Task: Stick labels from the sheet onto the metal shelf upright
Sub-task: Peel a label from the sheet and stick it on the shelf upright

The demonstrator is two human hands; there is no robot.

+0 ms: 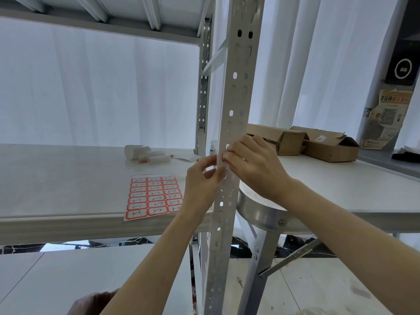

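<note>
The perforated white metal upright (236, 92) runs top to bottom through the middle of the head view. A red-bordered label (223, 158) lies against its front face at shelf height, mostly hidden by fingers. My right hand (254, 165) covers the upright from the right, with its fingertips on the label. My left hand (202, 180) comes in from the left and pinches the upright's edge just below the label. The label sheet (153, 196), red-framed stickers with handwritten numbers, lies flat on the shelf board (56, 178) left of my hands.
Rolled paper and small tubes (147, 154) lie further back on the shelf board. Right of the upright stands a white table (341, 185) with open cardboard boxes (302, 142). A round metal rim (256, 212) sits beside the upright. A lower shelf board (91, 276) is below.
</note>
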